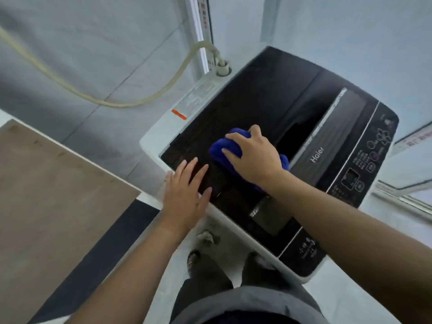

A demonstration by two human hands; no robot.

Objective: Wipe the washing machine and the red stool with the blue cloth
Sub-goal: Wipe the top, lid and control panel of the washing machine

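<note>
Pressing on the dark lid [268, 94] of the white-bodied washing machine [156, 134], the right hand [253, 157] curls its fingers and thumb over the bunched blue cloth [222, 153], which sits about midway across the lid, just beside the grey strip bearing the brand name. The left hand [184, 197] lies flat, fingers straight and spread, on the lid's near left corner, close to the cloth but apart from it. A control panel [364, 160] with buttons runs along the machine's right side. A pale hose [70, 90] loops to a fitting at the machine's far corner, and a brown board [46, 195] lies on the left.
</note>
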